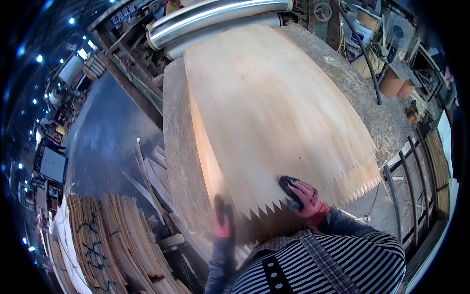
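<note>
Large thin sheets of pale wood veneer (264, 103) lie stacked on the bed in front of me, their near ends cut in jagged teeth. My right hand (304, 197), in a pink glove with black fingertips, rests on top of the toothed edge with its fingers stretched over the wood. By the left near corner of the sheets is my left hand (223, 220), in a similar glove. It is smeared by motion, and its grip cannot be made out. A lower sheet shows as an orange-lit strip along the left side.
Shiny metal rollers (220, 22) span the far end of the bed (178, 142). Stacked veneer (117, 240) stands at lower left, beside loose wood strips (152, 181). A metal rack (416, 181) is on the right; a bucket (360, 34) and cardboard box (394, 83) sit at far right.
</note>
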